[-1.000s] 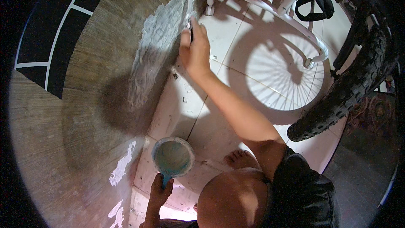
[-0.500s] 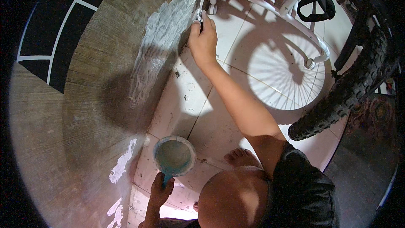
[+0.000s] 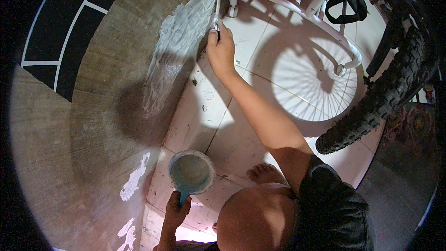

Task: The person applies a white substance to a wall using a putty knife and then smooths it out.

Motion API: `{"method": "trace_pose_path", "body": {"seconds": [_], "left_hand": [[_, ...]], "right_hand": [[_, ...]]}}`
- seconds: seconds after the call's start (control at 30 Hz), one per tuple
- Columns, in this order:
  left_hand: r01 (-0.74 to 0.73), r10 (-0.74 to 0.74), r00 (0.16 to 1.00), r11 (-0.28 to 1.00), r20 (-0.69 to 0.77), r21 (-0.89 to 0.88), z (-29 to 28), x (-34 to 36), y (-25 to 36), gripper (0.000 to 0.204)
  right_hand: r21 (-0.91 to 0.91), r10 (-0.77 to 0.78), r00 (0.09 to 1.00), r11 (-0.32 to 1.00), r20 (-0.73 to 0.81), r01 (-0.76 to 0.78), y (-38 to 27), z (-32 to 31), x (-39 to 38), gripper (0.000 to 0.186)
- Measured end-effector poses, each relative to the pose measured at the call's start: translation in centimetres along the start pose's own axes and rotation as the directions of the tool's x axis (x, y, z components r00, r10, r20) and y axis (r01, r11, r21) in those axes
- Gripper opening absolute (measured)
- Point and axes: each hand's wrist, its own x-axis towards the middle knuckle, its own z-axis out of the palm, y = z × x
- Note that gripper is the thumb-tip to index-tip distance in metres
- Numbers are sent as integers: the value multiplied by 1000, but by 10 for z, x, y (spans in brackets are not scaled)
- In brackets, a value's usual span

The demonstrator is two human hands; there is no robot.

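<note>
Held edge-on against the wall (image 3: 107, 74), a putty knife (image 3: 217, 11) has its blade at the upper right border of a wet white patch of filler (image 3: 179, 42). My right hand (image 3: 222, 51) is closed round its handle, arm stretched far forward. Low down, my left hand (image 3: 175, 210) grips the handle of a teal dipper (image 3: 212, 169), whose rim is smeared pale. Greyish paste (image 3: 190, 167) lies inside it. Smaller white patches (image 3: 134, 179) mark the wall left of the dipper.
White floor tiles (image 3: 218, 97) with dark specks meet the wall's foot. At the far right stand a white tubular frame (image 3: 288, 2) with casters and a knobbly black tyre (image 3: 371, 116). My bare foot (image 3: 267, 173) and bent knee (image 3: 255, 216) are close by the dipper. Black tiles (image 3: 69, 28) cover part of the wall.
My right hand has come slightly nearer and left with the putty knife, whose blade now lies closer over the filler's edge. The left hand and dipper stay nearly in place.
</note>
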Motion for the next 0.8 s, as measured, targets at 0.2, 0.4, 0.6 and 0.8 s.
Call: {"method": "trace_pose_path", "body": {"seconds": [0.2, 0.4, 0.6, 0.8], "left_hand": [[-10, 9, 1000, 999, -26, -35, 1, -1, -8, 21], [-26, 23, 999, 997, -40, -70, 0, -6, -15, 24], [-100, 100, 995, 995, -10, -26, -2, -2, -2, 22], [-165, 166, 986, 986, -34, 40, -2, 10, 20, 19]], "right_hand": [[97, 42, 986, 994, 164, -58, -17, 10, -65, 42], [38, -27, 999, 999, -24, 28, -17, 5, -22, 44], [162, -108, 994, 981, -21, 110, -13, 18, -35, 46], [104, -88, 996, 991, 34, 84, -28, -1, -49, 46]]}}
